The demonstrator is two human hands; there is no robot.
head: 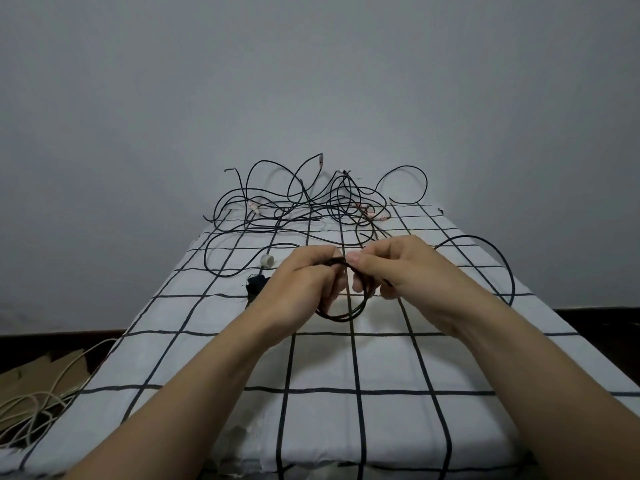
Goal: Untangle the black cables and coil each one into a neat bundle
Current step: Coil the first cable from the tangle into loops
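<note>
Hands meet over checked bed. Our left hand pinches small black coil; our right hand pinches same coil. Tangled black cables heaped at far edge; white ring beside left hand.

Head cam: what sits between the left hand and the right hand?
A small coil of black cable hangs there; left hand and right hand both pinch its top, over the white black-checked cloth. Head view shows it.
</note>
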